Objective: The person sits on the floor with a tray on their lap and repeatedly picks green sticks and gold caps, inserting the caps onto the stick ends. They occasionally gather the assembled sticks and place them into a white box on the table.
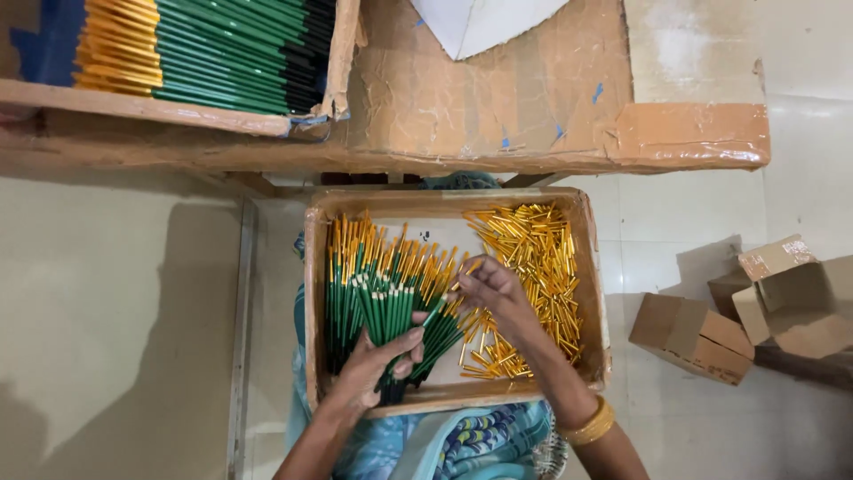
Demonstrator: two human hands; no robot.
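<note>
Open shallow cardboard tray (313, 293), brown and rectangular, sits on the person's lap at centre, split by contents into a left and a right half. A second open cardboard box (340, 62), brown with taped and torn edges, stands on the cardboard-covered surface (533, 107) at upper left. Small closed brown carton (689, 336) lies on the tiled floor at right. Just beside it, an opened carton (795, 293) with raised flaps. No labels, signs or screens seen.
</note>
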